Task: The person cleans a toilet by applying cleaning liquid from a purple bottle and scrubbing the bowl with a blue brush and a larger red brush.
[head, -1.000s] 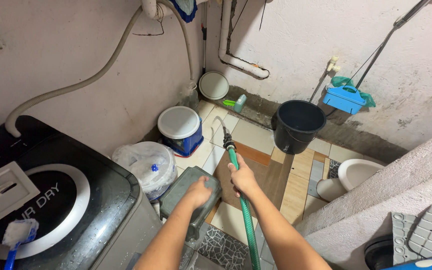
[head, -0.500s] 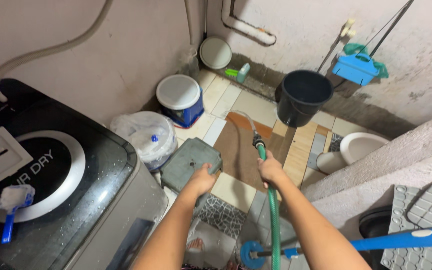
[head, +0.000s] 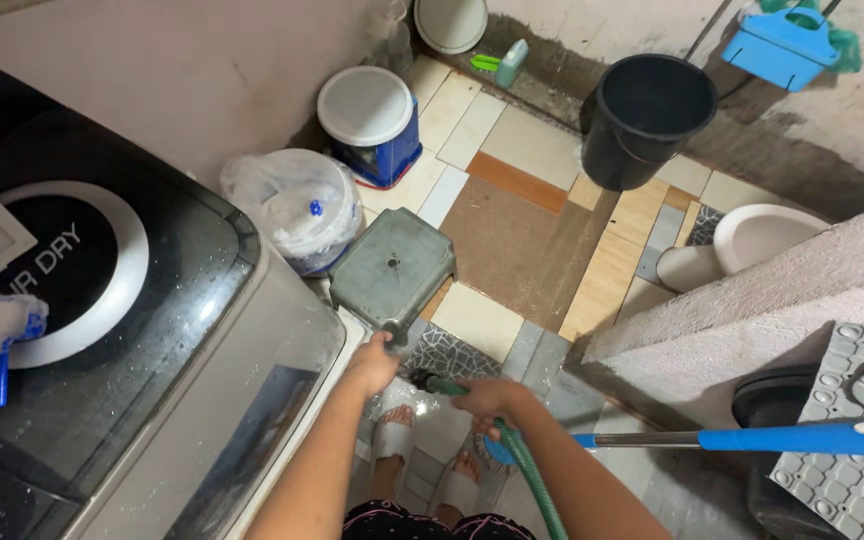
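The left hand (head: 372, 362) grips the near edge of a grey-green stool (head: 393, 270), fingers curled around the rim. The stool stands on the tiled floor (head: 532, 150), just beside the washer (head: 102, 330) and touching or nearly touching a white bagged bundle (head: 297, 208) on its far side. The right hand (head: 487, 398) is closed around a green hose (head: 524, 470) near its nozzle end, which points toward the stool's near corner; whether water runs is hard to tell from here. Beyond the stool sits a blue tub (head: 372, 125) with a white lid, and farther right a black bucket (head: 644, 120). A blue-handled mop (head: 752, 438) lies right of the stool, past the hose. A small blue brush (head: 2, 335) rests on the washer's lid.
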